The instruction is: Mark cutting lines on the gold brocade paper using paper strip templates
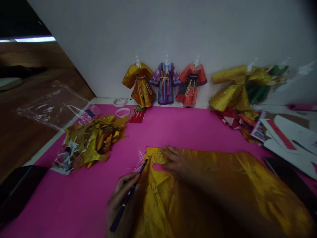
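Head view: the left hand (122, 198) grips a dark pen (128, 195), tip at the edge of the yellow paper (173, 198) — the right hand (177, 162) lies flat, fingers spread, pinning that sheet to the pink table (74, 198) so it cannot slide.

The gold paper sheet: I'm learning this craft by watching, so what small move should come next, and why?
Probably bring the pen tip down onto the gold paper sheet at its top left corner. The left hand holds the pen angled at that edge, and the right hand presses the sheet flat beside it.
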Motion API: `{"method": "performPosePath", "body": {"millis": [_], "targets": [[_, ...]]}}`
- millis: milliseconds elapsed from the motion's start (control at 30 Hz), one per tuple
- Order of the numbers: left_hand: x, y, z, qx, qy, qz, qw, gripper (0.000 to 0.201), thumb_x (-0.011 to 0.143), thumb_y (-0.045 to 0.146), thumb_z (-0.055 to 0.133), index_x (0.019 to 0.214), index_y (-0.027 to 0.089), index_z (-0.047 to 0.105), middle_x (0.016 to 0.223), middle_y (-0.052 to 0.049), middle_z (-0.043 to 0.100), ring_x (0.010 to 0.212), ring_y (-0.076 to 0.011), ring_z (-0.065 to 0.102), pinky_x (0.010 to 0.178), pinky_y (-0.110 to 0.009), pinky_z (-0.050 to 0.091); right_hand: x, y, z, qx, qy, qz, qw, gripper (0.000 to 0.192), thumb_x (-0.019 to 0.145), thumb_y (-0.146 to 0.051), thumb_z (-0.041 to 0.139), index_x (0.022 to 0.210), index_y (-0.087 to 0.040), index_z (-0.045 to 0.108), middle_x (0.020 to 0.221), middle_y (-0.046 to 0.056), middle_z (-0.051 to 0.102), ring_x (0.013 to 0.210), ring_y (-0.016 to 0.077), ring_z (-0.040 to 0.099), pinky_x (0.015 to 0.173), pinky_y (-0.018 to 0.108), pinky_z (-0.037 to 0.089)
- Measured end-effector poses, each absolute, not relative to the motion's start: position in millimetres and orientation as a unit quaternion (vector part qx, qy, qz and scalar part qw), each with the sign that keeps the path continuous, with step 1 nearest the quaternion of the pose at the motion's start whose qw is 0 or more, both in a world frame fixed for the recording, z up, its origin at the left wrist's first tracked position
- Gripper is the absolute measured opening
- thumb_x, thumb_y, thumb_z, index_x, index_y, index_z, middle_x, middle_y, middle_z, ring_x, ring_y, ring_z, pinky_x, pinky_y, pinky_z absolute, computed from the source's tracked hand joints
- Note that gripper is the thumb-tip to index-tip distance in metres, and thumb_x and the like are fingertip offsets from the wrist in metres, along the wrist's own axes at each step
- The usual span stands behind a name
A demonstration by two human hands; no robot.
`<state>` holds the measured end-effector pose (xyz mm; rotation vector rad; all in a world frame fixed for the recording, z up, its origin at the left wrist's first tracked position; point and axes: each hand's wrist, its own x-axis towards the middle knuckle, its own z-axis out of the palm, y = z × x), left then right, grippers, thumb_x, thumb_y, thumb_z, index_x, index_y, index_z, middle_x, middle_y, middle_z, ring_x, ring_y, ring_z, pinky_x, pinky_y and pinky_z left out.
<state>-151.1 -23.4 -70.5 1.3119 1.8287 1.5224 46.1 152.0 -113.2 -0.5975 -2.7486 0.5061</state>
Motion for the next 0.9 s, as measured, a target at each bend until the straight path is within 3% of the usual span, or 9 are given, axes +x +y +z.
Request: {"method": "performPosePath", "body": {"millis": [200, 400, 533, 633, 900], "targets": [[-144, -21, -67, 0.361, 0.705, 0.569, 0.221, 0.016, 0.082, 0.041, 0.071, 0.094, 0.03, 0.076, 0.104, -0.002, 0.074, 0.098, -0.021, 0.068, 0.089, -0.032, 0.056, 51, 153, -122, -0.188, -0.956, 0.16, 0.158, 0.031, 0.095, -0.018, 0.053, 0.117, -0.026, 0.074, 0.155, 0.006, 0.045, 0.149, 0.0278, 0.028, 0.118, 0.052, 0.03], [-149, -25, -74, 0.27, 0.744, 0.566, 0.23, 0.03, 0.079, 0.053, 0.071, 0.094, 0.026, 0.071, 0.101, -0.002, 0.073, 0.101, -0.0226, 0.066, 0.097, -0.037, 0.051, 53, 152, -121, -0.191, -0.956, 0.161, 0.152, 0.031, 0.097, -0.02, 0.052, 0.118, -0.028, 0.073, 0.155, 0.005, 0.045, 0.147, 0.0268, 0.033, 0.118, 0.054, 0.028], [-146, -27, -79, 0.144, 0.728, 0.6, 0.3, 0.041, 0.076, 0.06, 0.072, 0.098, 0.027, 0.065, 0.096, 0.001, 0.072, 0.097, -0.0211, 0.067, 0.087, -0.032, 0.053, 53, 152, -123, -0.189, -0.955, 0.158, 0.162, 0.032, 0.096, -0.018, 0.052, 0.119, -0.028, 0.073, 0.154, 0.005, 0.047, 0.147, 0.0259, 0.033, 0.118, 0.054, 0.029], [-139, -23, -79, 0.114, 0.65, 0.646, 0.383, 0.032, 0.079, 0.054, 0.073, 0.093, 0.027, 0.061, 0.087, 0.003, 0.07, 0.089, -0.0174, 0.068, 0.08, -0.028, 0.055, 54, 151, -125, -0.186, -0.956, 0.154, 0.165, 0.032, 0.094, -0.018, 0.053, 0.119, -0.028, 0.072, 0.154, 0.005, 0.047, 0.147, 0.0256, 0.033, 0.118, 0.052, 0.03], [-116, -10, -79, 0.218, 0.608, 0.622, 0.443, 0.024, 0.085, 0.048, 0.067, 0.084, 0.025, 0.059, 0.081, 0.0, 0.068, 0.112, -0.0264, 0.066, 0.104, -0.044, 0.047, 54, 151, -127, -0.183, -0.952, 0.152, 0.193, 0.031, 0.097, -0.02, 0.051, 0.117, -0.026, 0.073, 0.152, 0.006, 0.05, 0.147, 0.0267, 0.034, 0.118, 0.051, 0.03]]}}
